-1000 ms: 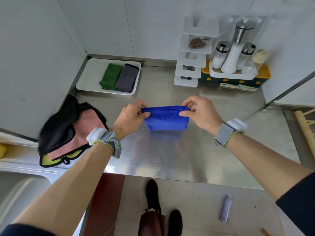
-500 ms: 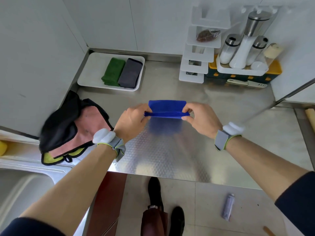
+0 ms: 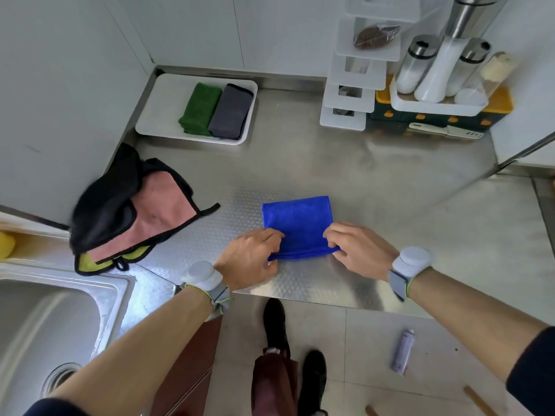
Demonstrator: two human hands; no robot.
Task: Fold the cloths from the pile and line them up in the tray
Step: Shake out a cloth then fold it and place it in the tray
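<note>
A folded blue cloth (image 3: 297, 220) lies flat on the steel counter near its front edge. My left hand (image 3: 250, 258) pinches its near left corner and my right hand (image 3: 357, 250) pinches its near right corner. The pile of cloths (image 3: 129, 211), black, pink and yellow-green, sits at the counter's left by the wall. A white tray (image 3: 162, 106) at the back left holds a folded green cloth (image 3: 198, 108) and a folded grey cloth (image 3: 231, 111) side by side in its right half.
A steel sink (image 3: 45, 325) lies at the lower left. A white tiered rack (image 3: 357, 73) and a rack of shakers and bottles (image 3: 444, 85) stand at the back right. A small bottle (image 3: 402, 351) lies on the floor below.
The blue cloth was held up in the air between both hands; it has been laid flat on the counter, and both hands have come down to its near edge.
</note>
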